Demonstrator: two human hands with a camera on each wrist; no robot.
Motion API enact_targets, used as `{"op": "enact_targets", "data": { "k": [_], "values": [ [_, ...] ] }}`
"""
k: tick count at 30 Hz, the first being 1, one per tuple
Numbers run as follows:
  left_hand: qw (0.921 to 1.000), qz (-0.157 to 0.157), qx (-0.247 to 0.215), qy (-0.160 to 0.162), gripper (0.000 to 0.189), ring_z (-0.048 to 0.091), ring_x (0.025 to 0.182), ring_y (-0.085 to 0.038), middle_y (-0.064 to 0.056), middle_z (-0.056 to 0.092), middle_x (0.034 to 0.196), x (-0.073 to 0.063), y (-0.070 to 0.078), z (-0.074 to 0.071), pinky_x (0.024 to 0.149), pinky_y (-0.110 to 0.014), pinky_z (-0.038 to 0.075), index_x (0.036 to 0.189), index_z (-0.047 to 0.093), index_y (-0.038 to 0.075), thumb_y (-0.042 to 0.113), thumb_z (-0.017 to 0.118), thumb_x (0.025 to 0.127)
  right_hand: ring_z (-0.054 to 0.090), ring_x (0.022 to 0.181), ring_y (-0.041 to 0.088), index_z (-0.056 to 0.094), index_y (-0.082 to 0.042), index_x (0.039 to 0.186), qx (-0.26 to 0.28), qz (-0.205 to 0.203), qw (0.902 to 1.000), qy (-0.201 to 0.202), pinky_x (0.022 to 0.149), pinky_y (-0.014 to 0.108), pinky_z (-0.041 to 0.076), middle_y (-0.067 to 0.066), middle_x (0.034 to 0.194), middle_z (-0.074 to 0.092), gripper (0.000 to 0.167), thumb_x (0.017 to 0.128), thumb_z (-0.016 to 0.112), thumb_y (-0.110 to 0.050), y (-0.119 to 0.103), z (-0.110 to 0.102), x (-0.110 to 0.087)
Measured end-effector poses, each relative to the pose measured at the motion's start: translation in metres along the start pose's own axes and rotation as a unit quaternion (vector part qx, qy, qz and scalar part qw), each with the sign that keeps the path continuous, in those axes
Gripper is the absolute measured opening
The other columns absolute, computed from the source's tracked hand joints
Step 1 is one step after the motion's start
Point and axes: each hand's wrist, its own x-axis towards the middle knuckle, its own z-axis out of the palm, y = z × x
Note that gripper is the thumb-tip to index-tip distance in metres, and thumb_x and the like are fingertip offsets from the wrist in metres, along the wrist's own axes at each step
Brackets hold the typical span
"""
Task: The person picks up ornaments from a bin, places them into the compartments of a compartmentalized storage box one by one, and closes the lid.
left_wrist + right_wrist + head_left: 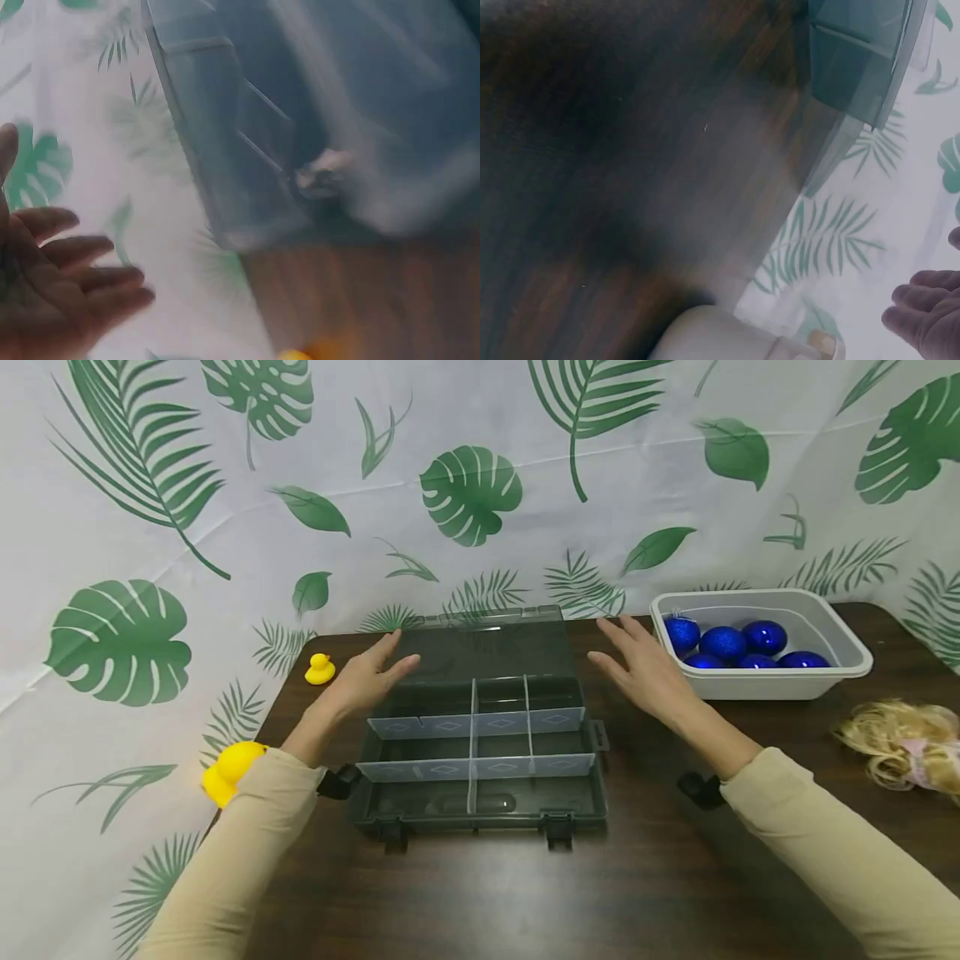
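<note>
A dark translucent plastic organizer box (558, 793) stands on the wooden table with its lid (487, 652) tipped back toward the curtain. Pale dividers (423, 727) split it into several compartments, with nothing inside them. My left hand (365, 678) is raised by the lid's left side, fingers extended and thumb spread. On the other side, my right hand (648, 670) hovers between the lid and a white basin (757, 685), its fingers straight too. Neither hand holds anything. The left wrist view shows the left palm and fingers (105, 277) apart from the box.
Several shiny blue balls (723, 644) lie in the basin. A small yellow rubber duck (320, 671) sits at the back left; a bigger yellow duck (238, 766) is partly behind my left sleeve. Blond doll hair (896, 731) lies at the right edge. A leaf-print curtain (480, 552) hangs behind.
</note>
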Motion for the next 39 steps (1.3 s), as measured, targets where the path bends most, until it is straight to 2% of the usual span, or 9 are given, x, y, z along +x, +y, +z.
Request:
{"op": "enact_targets", "data": {
  "k": [4,10,13,17,23,26,32,37,39],
  "values": [
    [0.9959,-0.014,-0.089,-0.002,0.069,0.027,0.137,-0.042,-0.020,0.020,0.154,-0.019,-0.030,-0.001,0.109,-0.057,0.028,0.151,0.014,0.009,0.042,0.043,0.098,0.031,0.134,0.045,0.038,-0.003,0.142,0.037,-0.019,0.9984,0.038,0.106,0.063,0.025,0.028,0.146,0.033,0.055,0.098,0.049,-0.034,0.003,-0.002,-0.007],
    [0.9771,-0.021,-0.212,-0.009,0.068,0.034,0.135,-0.038,-0.019,0.024,0.153,-0.034,-0.060,0.006,0.110,-0.053,0.029,0.151,0.018,0.007,0.033,0.051,0.097,0.054,0.115,0.039,0.053,-0.001,0.131,0.079,-0.030,0.9894,0.118,0.094,0.056,0.043,0.024,0.127,0.057,0.041,0.096,0.054,-0.023,0.014,-0.012,-0.020],
    [0.9694,-0.024,-0.244,-0.011,0.069,0.036,0.135,-0.036,-0.016,0.023,0.154,-0.035,-0.067,0.008,0.109,-0.051,0.030,0.150,0.020,0.009,0.031,0.054,0.095,0.062,0.096,0.018,0.058,-0.004,0.128,0.091,-0.013,0.9841,0.152,0.083,0.029,0.053,0.020,0.116,0.064,0.036,0.096,0.054,-0.021,0.023,-0.019,-0.026],
    [0.9619,-0.034,-0.270,-0.031,0.071,0.031,0.138,-0.034,-0.013,0.022,0.155,-0.036,-0.075,0.009,0.111,-0.051,0.027,0.151,0.020,0.010,0.029,0.058,0.094,0.051,0.079,-0.012,0.061,-0.004,0.123,0.111,0.007,0.9771,0.182,0.066,0.003,0.038,0.018,0.110,0.067,0.033,0.096,0.055,-0.020,0.039,-0.031,-0.034],
    [0.9556,-0.028,-0.288,-0.054,0.070,0.024,0.141,-0.033,-0.015,0.023,0.155,-0.036,-0.082,0.011,0.113,-0.051,0.022,0.149,0.022,0.005,0.023,0.060,0.093,0.049,0.078,-0.020,0.063,0.002,0.117,0.145,0.036,0.9672,0.206,0.065,-0.001,0.038,-0.033,0.093,0.058,0.031,0.094,0.057,-0.018,0.066,-0.046,-0.044],
    [0.9534,-0.024,-0.294,-0.061,0.068,0.026,0.140,-0.032,-0.015,0.026,0.154,-0.036,-0.084,0.013,0.112,-0.049,0.024,0.149,0.024,0.003,0.019,0.059,0.093,0.049,0.077,-0.018,0.063,0.005,0.116,0.157,0.049,0.9629,0.214,0.065,-0.001,0.038,-0.042,0.087,0.051,0.032,0.093,0.058,-0.017,0.078,-0.050,-0.047],
    [0.9544,-0.022,-0.289,-0.072,0.068,0.027,0.139,-0.035,-0.017,0.025,0.153,-0.038,-0.088,0.016,0.111,-0.048,0.024,0.148,0.024,0.001,0.016,0.060,0.092,0.055,0.078,-0.017,0.061,0.008,0.116,0.219,0.078,0.9525,0.197,0.067,0.000,0.042,-0.037,0.083,0.058,0.033,0.092,0.059,-0.016,0.098,-0.054,-0.046],
    [0.9551,-0.014,-0.288,-0.069,0.067,0.029,0.137,-0.038,-0.021,0.024,0.152,-0.040,-0.093,0.022,0.108,-0.044,0.026,0.147,0.022,-0.003,0.012,0.059,0.093,0.056,0.079,-0.015,0.056,0.007,0.122,0.238,0.120,0.9549,0.131,0.066,0.002,0.046,-0.037,0.084,0.058,0.044,0.093,0.059,-0.025,0.110,-0.062,-0.040],
    [0.9551,-0.014,-0.288,-0.067,0.067,0.029,0.137,-0.038,-0.021,0.023,0.152,-0.040,-0.093,0.023,0.107,-0.043,0.027,0.147,0.023,-0.003,0.012,0.059,0.093,0.056,0.081,-0.015,0.061,-0.004,0.122,0.259,0.135,0.9510,0.102,0.068,0.003,0.047,-0.036,0.086,0.058,0.038,0.093,0.058,-0.028,0.115,-0.065,-0.035]
  ]
}}
